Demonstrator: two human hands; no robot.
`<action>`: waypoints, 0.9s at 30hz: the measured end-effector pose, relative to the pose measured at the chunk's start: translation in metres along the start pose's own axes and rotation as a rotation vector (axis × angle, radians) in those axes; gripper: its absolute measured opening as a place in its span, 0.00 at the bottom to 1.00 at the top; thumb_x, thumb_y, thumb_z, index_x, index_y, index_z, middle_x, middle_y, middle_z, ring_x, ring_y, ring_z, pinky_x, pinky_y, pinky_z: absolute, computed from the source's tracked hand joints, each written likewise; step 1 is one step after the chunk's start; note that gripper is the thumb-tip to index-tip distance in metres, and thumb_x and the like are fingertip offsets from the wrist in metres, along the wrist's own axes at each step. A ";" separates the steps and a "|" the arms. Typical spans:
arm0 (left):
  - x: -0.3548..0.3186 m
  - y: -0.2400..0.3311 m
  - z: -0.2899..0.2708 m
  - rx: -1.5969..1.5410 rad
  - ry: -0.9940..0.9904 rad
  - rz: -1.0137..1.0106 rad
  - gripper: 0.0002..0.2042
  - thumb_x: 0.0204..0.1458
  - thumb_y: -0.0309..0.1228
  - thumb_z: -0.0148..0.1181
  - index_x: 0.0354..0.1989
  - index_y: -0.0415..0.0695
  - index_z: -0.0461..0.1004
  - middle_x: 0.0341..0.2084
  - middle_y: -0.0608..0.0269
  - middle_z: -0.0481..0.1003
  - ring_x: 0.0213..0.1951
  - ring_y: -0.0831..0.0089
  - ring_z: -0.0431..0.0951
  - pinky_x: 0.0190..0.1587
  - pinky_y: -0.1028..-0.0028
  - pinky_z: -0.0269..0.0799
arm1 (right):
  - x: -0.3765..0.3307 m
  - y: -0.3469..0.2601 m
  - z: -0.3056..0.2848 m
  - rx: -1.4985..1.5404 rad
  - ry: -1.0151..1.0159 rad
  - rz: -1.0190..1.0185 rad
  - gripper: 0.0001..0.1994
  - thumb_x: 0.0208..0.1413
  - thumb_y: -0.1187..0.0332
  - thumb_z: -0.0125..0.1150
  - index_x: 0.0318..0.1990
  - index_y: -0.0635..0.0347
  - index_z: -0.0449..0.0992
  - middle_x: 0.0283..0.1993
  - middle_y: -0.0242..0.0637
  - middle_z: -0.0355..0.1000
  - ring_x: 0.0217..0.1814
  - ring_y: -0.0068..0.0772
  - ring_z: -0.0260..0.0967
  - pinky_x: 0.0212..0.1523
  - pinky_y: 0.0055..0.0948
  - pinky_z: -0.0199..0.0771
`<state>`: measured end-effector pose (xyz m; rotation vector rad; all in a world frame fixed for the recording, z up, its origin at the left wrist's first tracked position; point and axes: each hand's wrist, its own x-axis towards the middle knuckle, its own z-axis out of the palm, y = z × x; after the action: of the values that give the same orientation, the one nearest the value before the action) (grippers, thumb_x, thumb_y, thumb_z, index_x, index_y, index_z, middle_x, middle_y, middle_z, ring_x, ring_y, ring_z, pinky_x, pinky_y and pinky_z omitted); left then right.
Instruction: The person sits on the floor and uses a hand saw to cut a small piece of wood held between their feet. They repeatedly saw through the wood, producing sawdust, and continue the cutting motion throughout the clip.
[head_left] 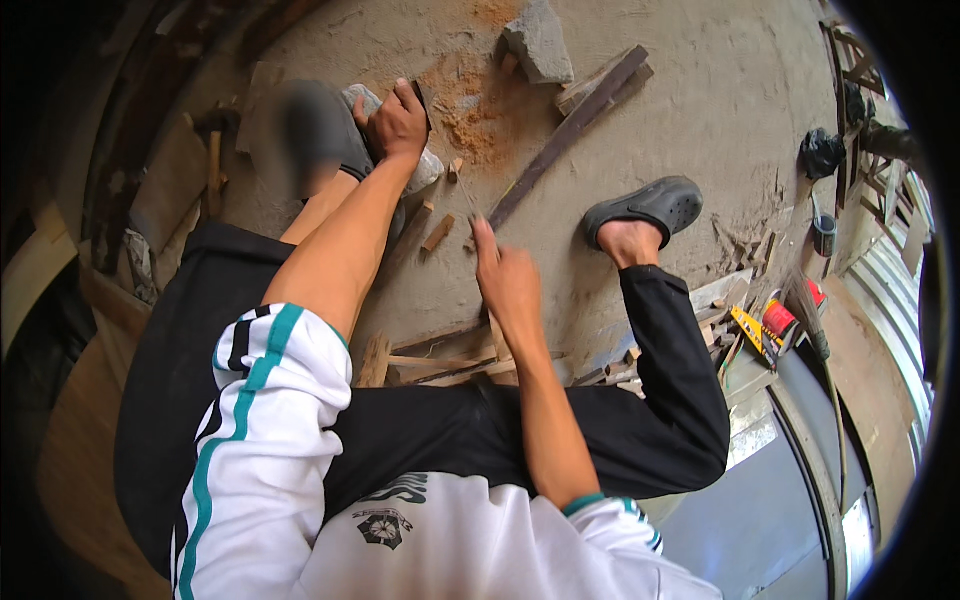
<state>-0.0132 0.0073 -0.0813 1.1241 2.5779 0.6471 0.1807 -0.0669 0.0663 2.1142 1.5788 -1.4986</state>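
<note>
The person's left hand (398, 122) is gripping a dark flat tool (423, 100) over a grey stone (425, 165) beside the sawdust (480, 110). The right hand (505, 275) is pinching a thin stick (468, 195) above the concrete floor (700, 90), near 1 small wood block (437, 233).

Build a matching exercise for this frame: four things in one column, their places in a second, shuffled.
1. grey rubber clog
2. rough grey stone block
3. long dark wooden plank
4. orange sawdust patch

a. at the top edge of the floor
b. on the person's foot
c. right of the left hand
d. slanting from the stone toward the right hand

Pairs: 1-b, 2-a, 3-d, 4-c
</note>
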 end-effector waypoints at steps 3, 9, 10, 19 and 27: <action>0.000 0.010 0.008 0.057 -0.080 -0.004 0.29 0.67 0.44 0.33 0.33 0.39 0.82 0.19 0.46 0.77 0.34 0.53 0.80 0.69 0.60 0.45 | 0.031 -0.017 0.004 0.006 0.029 0.009 0.35 0.63 0.41 0.48 0.28 0.74 0.79 0.25 0.68 0.70 0.33 0.71 0.72 0.37 0.54 0.70; 0.001 -0.004 0.002 0.068 -0.015 -0.015 0.28 0.67 0.44 0.34 0.32 0.40 0.82 0.18 0.46 0.77 0.33 0.53 0.81 0.69 0.59 0.43 | -0.005 0.000 -0.001 -0.034 -0.035 0.005 0.36 0.63 0.41 0.47 0.27 0.74 0.79 0.26 0.69 0.70 0.34 0.70 0.72 0.38 0.54 0.70; 0.002 -0.003 0.002 0.076 -0.013 -0.020 0.28 0.67 0.44 0.34 0.32 0.39 0.82 0.18 0.46 0.77 0.33 0.53 0.81 0.69 0.59 0.43 | -0.003 0.001 0.001 -0.043 -0.014 -0.019 0.36 0.63 0.41 0.47 0.27 0.74 0.78 0.26 0.69 0.70 0.34 0.70 0.72 0.38 0.54 0.70; 0.002 -0.005 0.004 0.075 0.022 -0.017 0.28 0.67 0.43 0.35 0.28 0.40 0.81 0.15 0.47 0.76 0.29 0.54 0.81 0.69 0.60 0.45 | -0.010 0.019 -0.006 -0.041 -0.102 0.044 0.39 0.63 0.39 0.46 0.25 0.77 0.77 0.24 0.69 0.69 0.31 0.71 0.72 0.35 0.54 0.71; -0.001 -0.004 0.009 0.097 0.051 0.001 0.28 0.67 0.43 0.35 0.27 0.40 0.82 0.16 0.46 0.76 0.28 0.53 0.80 0.70 0.60 0.45 | 0.010 -0.007 0.013 0.080 0.053 -0.106 0.36 0.63 0.41 0.48 0.24 0.75 0.78 0.24 0.70 0.69 0.29 0.71 0.71 0.33 0.54 0.70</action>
<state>-0.0116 0.0069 -0.0910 1.1530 2.6776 0.5635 0.1667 -0.0639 0.0554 2.1615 1.7012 -1.5757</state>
